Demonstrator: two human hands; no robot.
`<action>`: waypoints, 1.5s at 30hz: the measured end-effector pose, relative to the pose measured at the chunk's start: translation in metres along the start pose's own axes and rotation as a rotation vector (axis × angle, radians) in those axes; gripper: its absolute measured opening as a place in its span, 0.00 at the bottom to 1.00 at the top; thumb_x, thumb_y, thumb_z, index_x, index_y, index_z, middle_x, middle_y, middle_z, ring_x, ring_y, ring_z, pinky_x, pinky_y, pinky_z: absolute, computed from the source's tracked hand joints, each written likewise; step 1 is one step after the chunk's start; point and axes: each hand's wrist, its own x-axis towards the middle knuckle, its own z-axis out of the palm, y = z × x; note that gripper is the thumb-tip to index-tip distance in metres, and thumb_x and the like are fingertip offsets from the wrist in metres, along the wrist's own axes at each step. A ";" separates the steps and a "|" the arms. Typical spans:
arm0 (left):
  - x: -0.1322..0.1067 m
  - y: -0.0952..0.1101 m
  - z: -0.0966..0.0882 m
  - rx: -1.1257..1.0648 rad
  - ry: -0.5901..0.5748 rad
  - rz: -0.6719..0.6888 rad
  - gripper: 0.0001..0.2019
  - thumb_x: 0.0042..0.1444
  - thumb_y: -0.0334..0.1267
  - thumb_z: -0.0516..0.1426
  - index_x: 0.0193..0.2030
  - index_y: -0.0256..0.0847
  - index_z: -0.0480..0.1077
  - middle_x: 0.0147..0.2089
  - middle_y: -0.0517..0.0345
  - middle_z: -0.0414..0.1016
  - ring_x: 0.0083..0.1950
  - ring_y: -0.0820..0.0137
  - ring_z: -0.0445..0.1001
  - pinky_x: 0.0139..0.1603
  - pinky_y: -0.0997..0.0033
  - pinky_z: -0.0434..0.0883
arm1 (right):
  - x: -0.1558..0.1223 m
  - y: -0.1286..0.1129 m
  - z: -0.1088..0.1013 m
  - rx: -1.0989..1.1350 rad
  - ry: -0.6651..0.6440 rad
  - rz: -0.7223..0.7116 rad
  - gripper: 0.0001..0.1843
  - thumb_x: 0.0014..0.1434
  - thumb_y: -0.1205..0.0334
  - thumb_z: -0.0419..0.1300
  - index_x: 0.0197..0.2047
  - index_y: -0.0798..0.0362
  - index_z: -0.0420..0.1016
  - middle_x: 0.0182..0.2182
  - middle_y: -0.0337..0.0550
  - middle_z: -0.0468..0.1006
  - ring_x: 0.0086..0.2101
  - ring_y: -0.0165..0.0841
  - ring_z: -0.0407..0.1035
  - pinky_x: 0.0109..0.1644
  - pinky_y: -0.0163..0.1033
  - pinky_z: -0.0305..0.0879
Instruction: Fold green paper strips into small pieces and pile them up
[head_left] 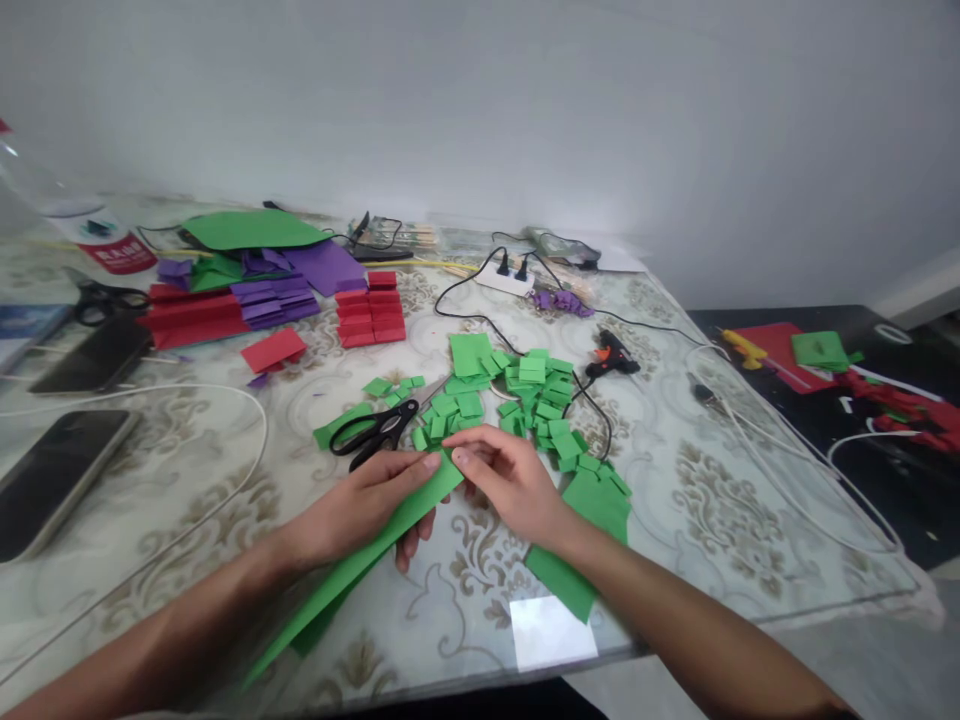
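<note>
A long folded strip of green paper [390, 535] slants down toward the table's near edge. My left hand [367, 500] grips it from the side, thumb on top and fingers underneath. At its upper end my right hand [510, 480] pinches the corner between thumb and fingers, close to the left thumb. Just beyond the hands lie black-handled scissors [382, 428], blades partly over small folded green paper pieces [457, 408]. More such pieces [536, 400] are heaped to the right. Partly behind my right forearm is a larger green paper sheet [592, 520].
A black glue gun [613, 353] and a white power strip [504, 278] with cables lie farther back. Red folded paper [371, 315], purple paper [276, 300], a bottle [97, 235] and phones [60, 480] are at left. A dark side table [885, 470] stands right.
</note>
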 end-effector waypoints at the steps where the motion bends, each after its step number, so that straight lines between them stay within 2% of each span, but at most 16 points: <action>1: 0.000 0.000 0.000 0.006 0.004 0.004 0.28 0.68 0.62 0.55 0.29 0.38 0.72 0.23 0.57 0.75 0.20 0.70 0.75 0.23 0.72 0.74 | 0.000 0.000 0.000 0.015 -0.008 -0.005 0.14 0.65 0.50 0.68 0.47 0.51 0.81 0.30 0.38 0.78 0.30 0.30 0.75 0.34 0.35 0.71; 6: -0.001 0.002 0.001 0.022 0.008 0.022 0.30 0.69 0.64 0.53 0.28 0.39 0.71 0.23 0.57 0.74 0.19 0.70 0.75 0.22 0.73 0.74 | -0.002 0.001 0.000 0.021 -0.033 -0.059 0.25 0.51 0.55 0.80 0.49 0.50 0.78 0.37 0.39 0.80 0.33 0.31 0.76 0.39 0.37 0.73; 8: -0.001 0.003 0.002 0.017 0.014 0.025 0.29 0.69 0.64 0.53 0.29 0.39 0.71 0.24 0.58 0.75 0.19 0.70 0.75 0.22 0.73 0.74 | -0.001 0.002 0.000 0.020 -0.020 -0.063 0.26 0.48 0.57 0.82 0.47 0.50 0.78 0.36 0.38 0.81 0.33 0.30 0.75 0.40 0.37 0.74; 13: -0.001 0.004 0.002 0.001 0.021 0.035 0.27 0.69 0.63 0.54 0.31 0.39 0.69 0.24 0.60 0.74 0.19 0.71 0.74 0.21 0.73 0.73 | -0.001 0.003 0.001 0.001 0.019 -0.063 0.20 0.50 0.55 0.80 0.43 0.49 0.80 0.31 0.38 0.82 0.33 0.33 0.78 0.42 0.40 0.76; 21: 0.002 -0.003 -0.003 -0.039 -0.044 0.082 0.23 0.66 0.60 0.60 0.34 0.41 0.67 0.26 0.61 0.75 0.19 0.72 0.73 0.20 0.74 0.74 | 0.000 0.002 0.001 -0.041 0.058 -0.098 0.17 0.50 0.55 0.80 0.41 0.49 0.84 0.32 0.39 0.84 0.34 0.34 0.79 0.43 0.40 0.78; 27: 0.001 0.004 -0.003 -0.056 -0.068 0.075 0.24 0.65 0.59 0.61 0.31 0.39 0.69 0.25 0.60 0.74 0.21 0.73 0.74 0.25 0.73 0.75 | 0.000 0.004 -0.001 -0.021 0.076 -0.071 0.17 0.49 0.56 0.81 0.41 0.49 0.87 0.32 0.40 0.86 0.34 0.35 0.80 0.44 0.41 0.79; 35: -0.002 0.007 -0.005 -0.021 -0.072 0.123 0.21 0.66 0.56 0.62 0.33 0.38 0.71 0.26 0.58 0.77 0.24 0.71 0.76 0.30 0.72 0.75 | 0.000 0.004 -0.002 0.019 0.077 -0.056 0.17 0.48 0.56 0.81 0.41 0.48 0.88 0.33 0.41 0.87 0.35 0.36 0.82 0.45 0.43 0.81; 40: -0.002 0.007 -0.004 -0.046 -0.043 0.153 0.16 0.68 0.50 0.62 0.39 0.39 0.70 0.28 0.59 0.80 0.27 0.71 0.78 0.32 0.71 0.76 | 0.000 0.004 -0.001 0.026 0.090 -0.055 0.14 0.48 0.58 0.81 0.38 0.48 0.88 0.31 0.40 0.88 0.31 0.34 0.82 0.40 0.40 0.80; 45: -0.001 0.007 -0.004 -0.087 -0.035 0.155 0.15 0.66 0.48 0.64 0.39 0.37 0.73 0.33 0.56 0.82 0.32 0.69 0.80 0.36 0.70 0.77 | -0.001 0.005 -0.001 0.063 0.067 -0.056 0.12 0.49 0.57 0.80 0.38 0.48 0.89 0.29 0.39 0.88 0.30 0.35 0.82 0.39 0.40 0.80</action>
